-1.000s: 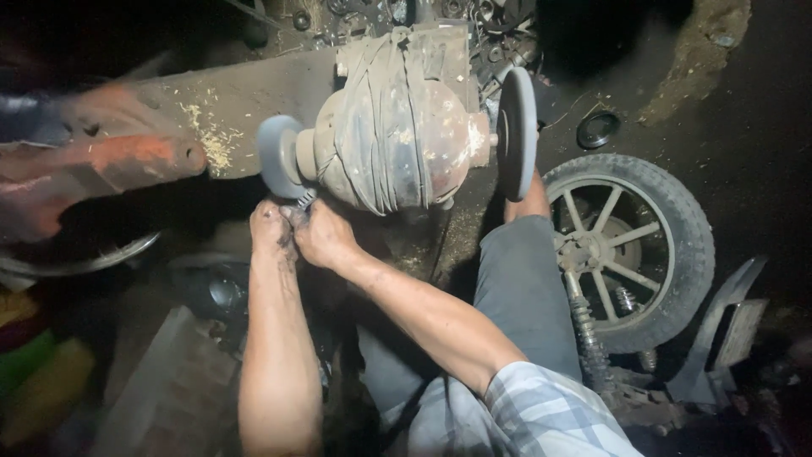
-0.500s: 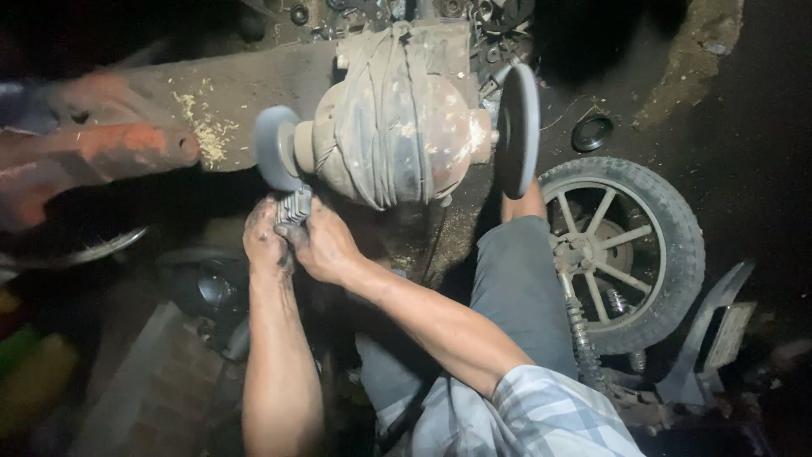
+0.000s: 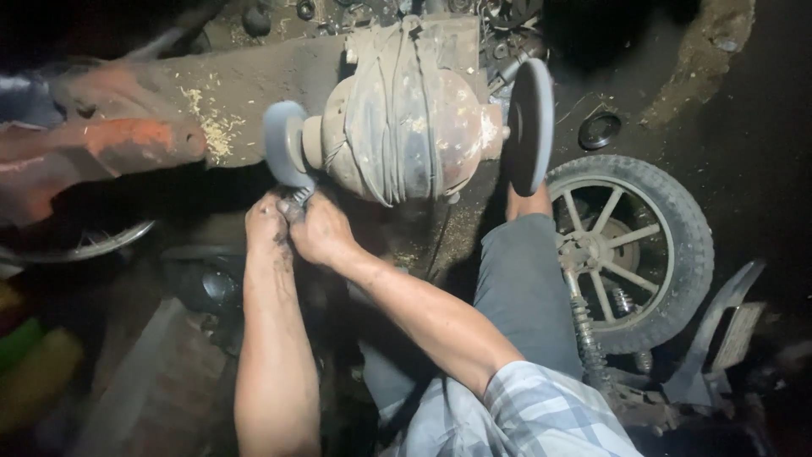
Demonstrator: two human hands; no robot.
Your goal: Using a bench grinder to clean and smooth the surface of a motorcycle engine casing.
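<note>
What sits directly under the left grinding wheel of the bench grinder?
Both hands, left hand and right hand, press a small metal part up against the left grinding wheel. The fingers cover most of the part, so its shape stays unclear.

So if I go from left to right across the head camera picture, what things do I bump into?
Orange metal part → small grey grinding wheel → the two hands, left hand then right hand, holding a small metal piece against it → dusty round motor → bigger grinding wheel → spoked tyre wheel.

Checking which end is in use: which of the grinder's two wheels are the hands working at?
The smaller grey wheel on the picture's left; both hands hold a small metal part at its lower edge.
</note>
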